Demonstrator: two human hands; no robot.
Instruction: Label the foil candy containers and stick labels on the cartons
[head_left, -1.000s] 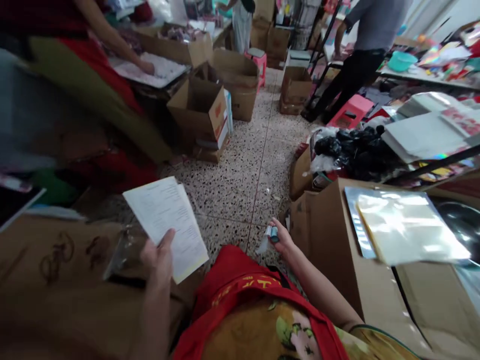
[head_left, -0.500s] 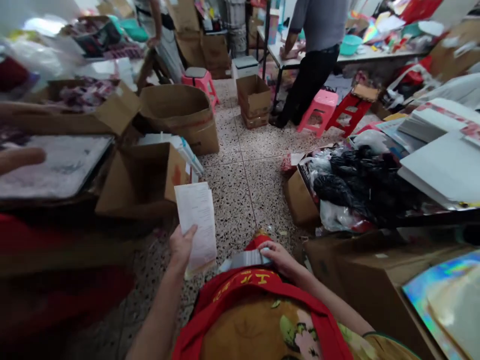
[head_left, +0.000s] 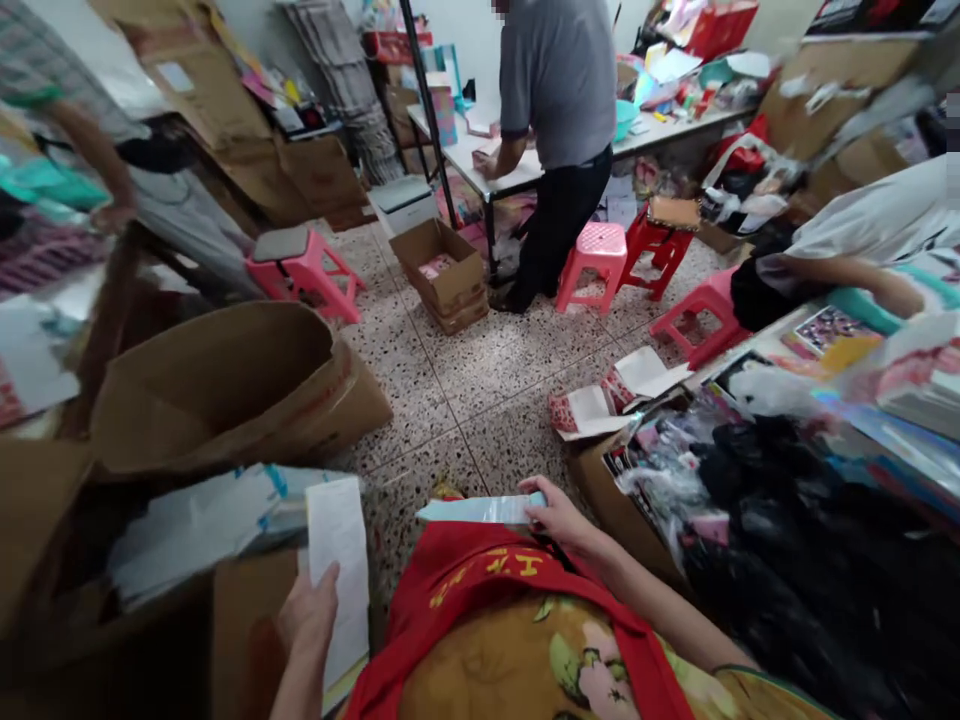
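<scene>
My left hand [head_left: 311, 608] is closed on a sheaf of white printed paper [head_left: 341, 565], thumb on its front face. The print is too small to read. In front of my red apron [head_left: 480, 570], my right hand [head_left: 553, 512] is closed round the end of a flat, pale blue item [head_left: 480, 508] with a shiny surface, whose kind I cannot make out. Left of the paper, a stack of white sheets with blue edges [head_left: 217, 520] lies by an open carton [head_left: 247, 630].
A large open cardboard box [head_left: 225, 390] stands ahead left. A smaller carton [head_left: 442, 275] sits on the speckled floor [head_left: 420, 420], near a standing person [head_left: 559, 130] at a table. Pink stools [head_left: 592, 265] are beyond. Black plastic bags [head_left: 772, 500] crowd the right side, near another person's arm [head_left: 847, 280].
My view has moved forward along the aisle, so the boxes, stools and standing person appear nearer. The paper is lower and further left; both hands keep their hold.
</scene>
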